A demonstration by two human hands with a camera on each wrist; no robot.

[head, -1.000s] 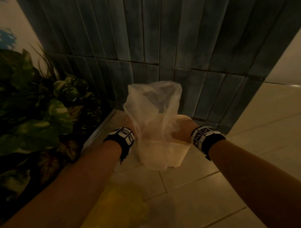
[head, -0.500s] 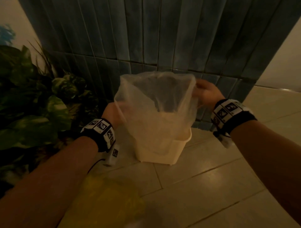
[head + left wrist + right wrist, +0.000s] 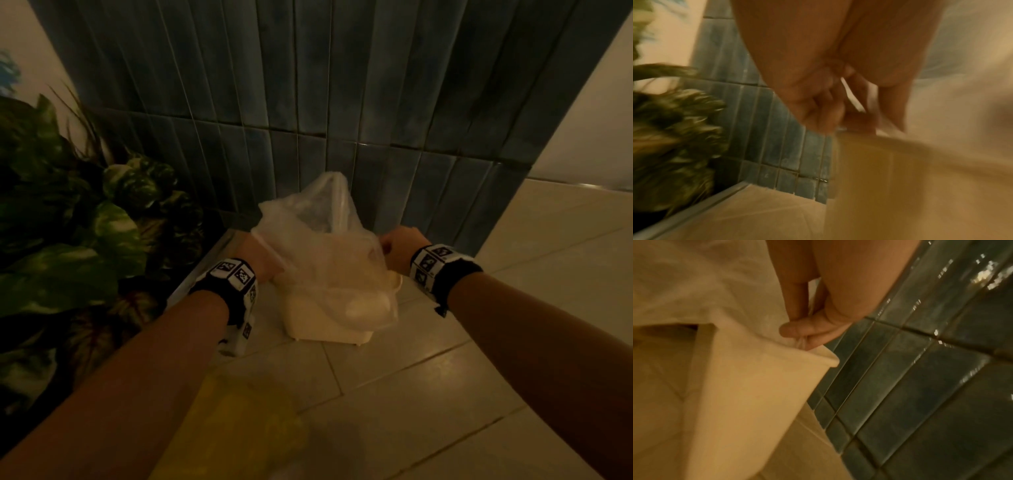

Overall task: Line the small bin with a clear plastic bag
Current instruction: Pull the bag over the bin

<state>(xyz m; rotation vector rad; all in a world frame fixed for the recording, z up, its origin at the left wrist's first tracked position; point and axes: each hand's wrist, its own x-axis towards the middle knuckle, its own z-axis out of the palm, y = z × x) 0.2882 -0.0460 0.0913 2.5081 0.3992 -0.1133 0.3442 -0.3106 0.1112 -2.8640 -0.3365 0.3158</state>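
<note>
Hands pinch the clear bag (image 3: 318,253) at opposite edges over the cream bin (image 3: 329,325): left hand (image 3: 257,257) and right hand (image 3: 399,248), fingers curled on plastic

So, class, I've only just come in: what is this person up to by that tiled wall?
A person is fitting a clear plastic bag into a small cream bin on the floor beside the blue tiled wall. The left hand grips the bag's edge on one side, and the right hand pinches it on the other, just above the bin's rim. The bag's top stands above the bin, not yet folded over the rim.
</note>
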